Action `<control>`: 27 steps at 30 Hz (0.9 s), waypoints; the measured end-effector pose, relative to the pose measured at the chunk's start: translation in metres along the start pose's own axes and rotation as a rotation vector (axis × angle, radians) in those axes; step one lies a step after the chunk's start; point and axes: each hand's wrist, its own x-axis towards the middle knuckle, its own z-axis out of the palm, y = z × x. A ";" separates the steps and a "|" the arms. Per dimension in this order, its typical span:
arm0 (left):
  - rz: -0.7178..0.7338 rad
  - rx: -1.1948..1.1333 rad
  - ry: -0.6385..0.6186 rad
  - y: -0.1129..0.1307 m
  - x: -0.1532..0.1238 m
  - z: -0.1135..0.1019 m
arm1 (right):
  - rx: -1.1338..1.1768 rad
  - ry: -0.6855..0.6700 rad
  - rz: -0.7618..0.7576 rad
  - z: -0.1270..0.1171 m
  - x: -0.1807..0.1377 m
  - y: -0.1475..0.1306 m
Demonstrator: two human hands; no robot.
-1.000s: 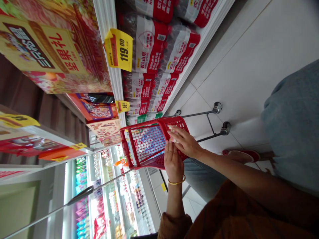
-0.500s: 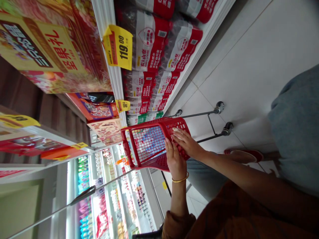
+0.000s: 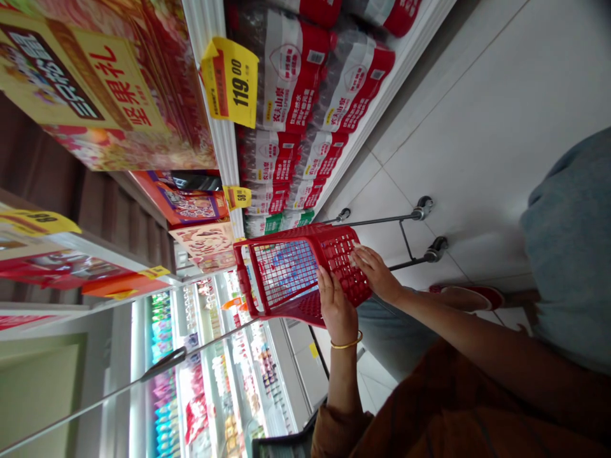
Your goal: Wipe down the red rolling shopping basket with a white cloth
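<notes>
The view is turned sideways, with the floor at the right. A red plastic shopping basket (image 3: 344, 254) sits on a wheeled metal frame. Bags or packs in blue and white (image 3: 291, 264) show through its mesh. My left hand (image 3: 337, 305), a gold bangle at the wrist, lies with straight fingers against the basket near its rim. My right hand (image 3: 379, 273) also has its fingers stretched out, and its fingertips meet the basket's perforated side. Neither hand is wrapped round anything.
Shrink-wrapped bottled water (image 3: 291, 70) is stacked along the shelf's bottom. Gift boxes (image 3: 95, 83) and a yellow price tag (image 3: 231, 83) are above. A lit display cooler (image 3: 229, 375) stands beyond the basket. Casters (image 3: 435, 248) rest on the tiled floor (image 3: 468, 146). A denim leg (image 3: 573, 254) is at the right.
My right hand has drawn back from the basket's rim area and now lies further down its perforated side, apart from my left hand. My left hand stays put.
</notes>
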 end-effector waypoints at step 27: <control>0.016 0.253 0.038 0.014 0.008 0.007 | 0.030 -0.042 -0.071 -0.004 0.013 -0.018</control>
